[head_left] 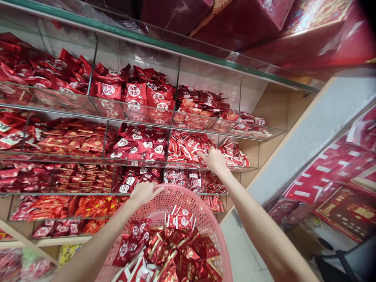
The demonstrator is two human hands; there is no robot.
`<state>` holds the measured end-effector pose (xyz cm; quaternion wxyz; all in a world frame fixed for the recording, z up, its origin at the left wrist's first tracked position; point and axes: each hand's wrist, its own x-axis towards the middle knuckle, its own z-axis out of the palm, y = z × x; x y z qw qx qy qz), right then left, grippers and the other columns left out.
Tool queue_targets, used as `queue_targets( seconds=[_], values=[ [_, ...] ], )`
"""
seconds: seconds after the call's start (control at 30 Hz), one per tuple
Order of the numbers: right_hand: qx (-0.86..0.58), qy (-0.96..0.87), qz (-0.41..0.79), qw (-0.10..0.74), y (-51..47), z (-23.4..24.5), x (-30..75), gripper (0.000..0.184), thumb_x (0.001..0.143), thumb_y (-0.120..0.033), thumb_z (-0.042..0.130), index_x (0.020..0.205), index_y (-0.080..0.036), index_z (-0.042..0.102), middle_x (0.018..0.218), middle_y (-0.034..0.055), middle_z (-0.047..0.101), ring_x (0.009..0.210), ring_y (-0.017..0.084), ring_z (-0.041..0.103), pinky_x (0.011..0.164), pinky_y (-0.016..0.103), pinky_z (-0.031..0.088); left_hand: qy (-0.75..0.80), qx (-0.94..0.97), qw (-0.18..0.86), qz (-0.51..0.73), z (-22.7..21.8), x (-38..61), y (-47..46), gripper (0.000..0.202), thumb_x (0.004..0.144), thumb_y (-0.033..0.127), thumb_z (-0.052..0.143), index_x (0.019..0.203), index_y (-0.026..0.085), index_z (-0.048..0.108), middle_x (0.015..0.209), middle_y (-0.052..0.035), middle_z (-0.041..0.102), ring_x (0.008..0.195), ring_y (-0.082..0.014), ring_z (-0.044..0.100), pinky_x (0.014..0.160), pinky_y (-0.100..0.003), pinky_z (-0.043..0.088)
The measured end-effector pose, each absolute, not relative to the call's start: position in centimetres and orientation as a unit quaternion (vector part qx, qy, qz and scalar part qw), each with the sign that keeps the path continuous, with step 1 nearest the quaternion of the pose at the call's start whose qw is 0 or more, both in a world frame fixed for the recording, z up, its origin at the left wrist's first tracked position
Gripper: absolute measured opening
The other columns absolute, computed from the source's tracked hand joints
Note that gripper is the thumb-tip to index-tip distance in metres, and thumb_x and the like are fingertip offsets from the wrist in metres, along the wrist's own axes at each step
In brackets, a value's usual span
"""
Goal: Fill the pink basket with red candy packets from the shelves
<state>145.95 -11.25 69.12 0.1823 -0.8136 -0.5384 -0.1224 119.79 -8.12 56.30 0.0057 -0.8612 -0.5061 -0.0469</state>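
Observation:
My left hand (144, 192) grips the far rim of a pink perforated plastic basket (205, 223) held low in front of me. Inside the basket lie several red wrapped candies (173, 246), some with white round labels. My right hand (214, 158) reaches up into a clear shelf bin of small red-and-white candy packets (188, 148). Its fingers curl down into the pile; what they hold, if anything, is hidden.
Clear acrylic shelves (164, 115) in several rows hold bins of red candy packets. Large red gift boxes (264, 19) sit on top. A white post (308, 133) stands on the right, with more red packaged goods (337, 180) beyond it.

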Motion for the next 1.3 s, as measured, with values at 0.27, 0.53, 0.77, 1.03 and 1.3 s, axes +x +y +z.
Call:
queue_targets(
  seconds=[0.27,0.53,0.77,1.03,1.3],
  values=[
    [-0.815,-0.549,-0.095,0.159,-10.6,68.9,146.7,0.048,0.076,-0.047,0.044,0.099,-0.006,0.052,0.096,0.0209,0.060,0.090,0.028,0.057,0.071,0.032,0.041,-0.516,-0.855,0.000,-0.044,56.5,119.3,-8.2,0.075,0.076,0.064,0.006,0.092,0.014,0.060,0.082,-0.0144,0.065,0.080,-0.0259,0.060,0.070,-0.035,0.042],
    [-0.803,-0.551,-0.097,0.205,-10.3,68.4,147.6,0.040,0.071,-0.040,0.049,0.095,-0.009,0.054,0.087,0.0167,0.063,0.082,0.025,0.057,0.064,0.030,0.039,-0.513,-0.857,-0.004,-0.042,56.3,119.7,-7.7,0.076,0.075,0.066,0.007,0.094,0.014,0.059,0.082,-0.0146,0.065,0.081,-0.0258,0.060,0.071,-0.036,0.042],
    [-0.725,-0.583,-0.082,0.358,-14.2,69.2,147.1,0.043,0.074,-0.047,0.046,0.101,-0.014,0.050,0.067,0.0043,0.060,0.061,0.018,0.055,0.057,0.027,0.036,-0.526,-0.849,-0.015,-0.044,56.3,119.8,-7.5,0.074,0.076,0.066,0.009,0.092,0.014,0.059,0.084,-0.0144,0.065,0.083,-0.0251,0.060,0.073,-0.034,0.042],
    [-0.628,-0.730,0.094,0.252,-21.0,58.6,143.0,0.036,0.081,-0.037,0.042,0.113,-0.021,0.041,0.077,0.0018,0.060,0.053,0.012,0.053,0.052,0.023,0.036,-0.518,-0.854,0.003,-0.042,56.0,119.6,-7.1,0.076,0.075,0.066,0.006,0.092,0.014,0.060,0.083,-0.0149,0.065,0.082,-0.0256,0.060,0.072,-0.035,0.041],
    [-0.704,-0.710,-0.004,0.027,-21.7,51.5,142.2,0.025,0.082,-0.027,0.041,0.106,-0.019,0.044,0.092,0.0084,0.060,0.072,0.019,0.062,0.059,0.025,0.040,-0.518,-0.855,-0.004,-0.040,55.9,119.5,-7.6,0.078,0.074,0.068,0.007,0.095,0.014,0.059,0.082,-0.0146,0.065,0.080,-0.0252,0.060,0.072,-0.035,0.041]
  ],
)
